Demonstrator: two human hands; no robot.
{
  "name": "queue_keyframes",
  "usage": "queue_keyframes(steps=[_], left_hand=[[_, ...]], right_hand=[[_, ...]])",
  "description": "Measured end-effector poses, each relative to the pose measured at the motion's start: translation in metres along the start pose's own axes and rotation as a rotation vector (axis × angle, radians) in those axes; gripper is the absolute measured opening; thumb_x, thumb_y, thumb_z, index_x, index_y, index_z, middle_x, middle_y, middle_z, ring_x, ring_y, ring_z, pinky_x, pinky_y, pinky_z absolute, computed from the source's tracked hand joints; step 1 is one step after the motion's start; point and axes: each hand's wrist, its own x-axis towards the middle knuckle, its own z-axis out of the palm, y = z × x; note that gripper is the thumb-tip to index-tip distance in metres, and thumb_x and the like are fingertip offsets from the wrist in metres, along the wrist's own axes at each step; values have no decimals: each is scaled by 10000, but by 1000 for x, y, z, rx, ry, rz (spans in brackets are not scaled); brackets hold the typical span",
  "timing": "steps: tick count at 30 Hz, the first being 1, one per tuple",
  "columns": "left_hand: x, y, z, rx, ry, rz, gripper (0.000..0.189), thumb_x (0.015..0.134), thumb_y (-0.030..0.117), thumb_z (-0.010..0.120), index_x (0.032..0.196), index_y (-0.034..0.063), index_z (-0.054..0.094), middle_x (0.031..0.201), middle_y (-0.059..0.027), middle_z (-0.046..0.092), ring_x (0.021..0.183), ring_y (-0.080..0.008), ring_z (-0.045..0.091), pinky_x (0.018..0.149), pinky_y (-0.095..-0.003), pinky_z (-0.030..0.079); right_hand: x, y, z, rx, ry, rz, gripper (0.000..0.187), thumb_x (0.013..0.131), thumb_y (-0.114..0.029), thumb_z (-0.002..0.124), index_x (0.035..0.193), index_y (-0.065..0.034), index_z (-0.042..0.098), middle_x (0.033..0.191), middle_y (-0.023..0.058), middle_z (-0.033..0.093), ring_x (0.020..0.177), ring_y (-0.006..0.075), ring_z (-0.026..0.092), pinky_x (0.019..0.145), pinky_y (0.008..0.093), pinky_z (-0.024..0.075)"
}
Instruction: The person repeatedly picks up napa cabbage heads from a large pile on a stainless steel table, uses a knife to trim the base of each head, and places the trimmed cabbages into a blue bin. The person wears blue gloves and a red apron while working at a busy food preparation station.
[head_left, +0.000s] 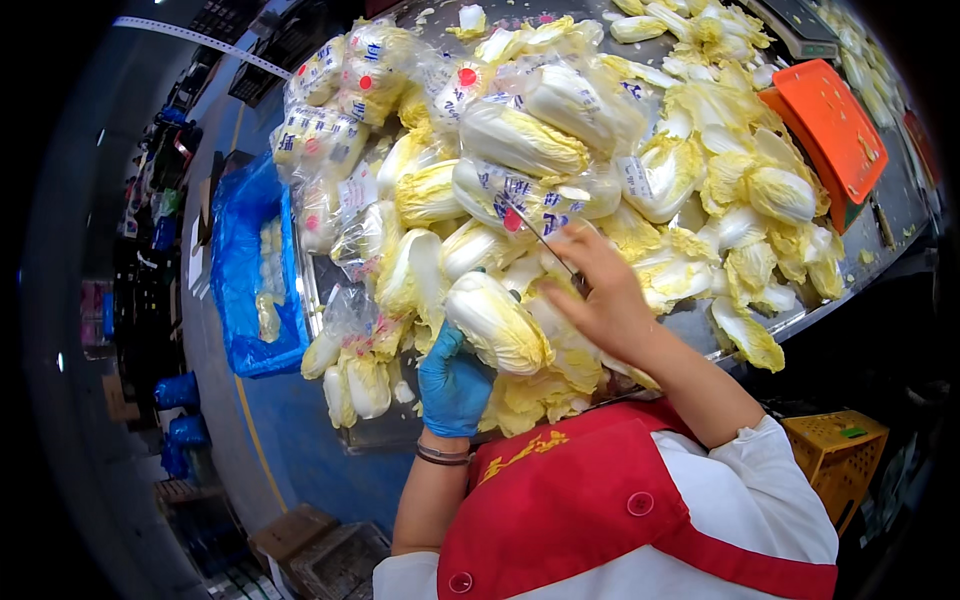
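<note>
My left hand (455, 382), in a blue glove, grips a napa cabbage (496, 322) from below, near the table's front edge. Its pale base points away from me and its yellow leaf tips lie towards me. Bare and slightly blurred, my right hand (600, 289) is closed around a knife whose thin blade (545, 244) reaches up and left over the pile. The knife's handle is mostly hidden by my fingers. Just beyond the blade lies a napa cabbage in a printed clear plastic bag (525, 191). Loose yellow leaves (555, 382) spread beneath both hands.
Bagged cabbages (322, 135) are heaped at the left of the metal table (892, 202), with trimmed leaves (720, 165) at the right. An orange bin (832, 127) and a scale (799, 34) stand far right. A blue-lined crate (251, 247) sits left; a yellow crate (832, 450) is lower right.
</note>
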Motion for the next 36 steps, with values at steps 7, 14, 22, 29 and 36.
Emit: queue_keyframes(steps=[7, 14, 22, 29, 36], left_hand=[[-5, -10, 11, 293, -9, -23, 572, 878, 248, 602, 1362, 67, 359, 1289, -91, 489, 1169, -213, 493, 993, -352, 408], [-10, -11, 34, 594, 33, 108, 574, 816, 127, 678, 1308, 45, 395, 1202, -81, 534, 1095, -180, 534, 933, -311, 444], [-25, -4, 20, -32, -230, -246, 605, 815, 314, 655, 1291, 34, 407, 1045, -111, 576, 934, -237, 609, 826, -351, 512], [-15, 3, 38, 708, 53, 87, 776, 726, 68, 756, 1382, 87, 343, 1213, -87, 512, 1061, -172, 530, 898, -300, 478], [-7, -6, 37, 947, -59, 128, 846, 693, 76, 777, 1405, 80, 319, 1269, -99, 490, 1114, -177, 510, 917, -294, 458]], right_hand=[[-13, -18, 17, 569, -337, 212, 487, 780, -234, 687, 1189, -10, 548, 974, 142, 634, 862, 204, 613, 764, 318, 479], [-14, -28, 14, 349, -328, 214, 461, 760, -107, 591, 1207, -11, 537, 1012, 156, 641, 805, 240, 633, 702, 327, 502], [-2, 11, 14, 361, -72, 313, 363, 770, -96, 559, 1121, -7, 586, 975, 156, 651, 717, 251, 628, 659, 334, 504], [-2, 2, -4, -14, 30, -74, 479, 722, -239, 770, 1127, -51, 597, 998, 102, 619, 771, 172, 596, 683, 299, 478], [-17, -7, 16, 154, -117, -193, 284, 768, -126, 718, 1017, -45, 609, 889, 115, 614, 742, 252, 613, 648, 317, 487]])
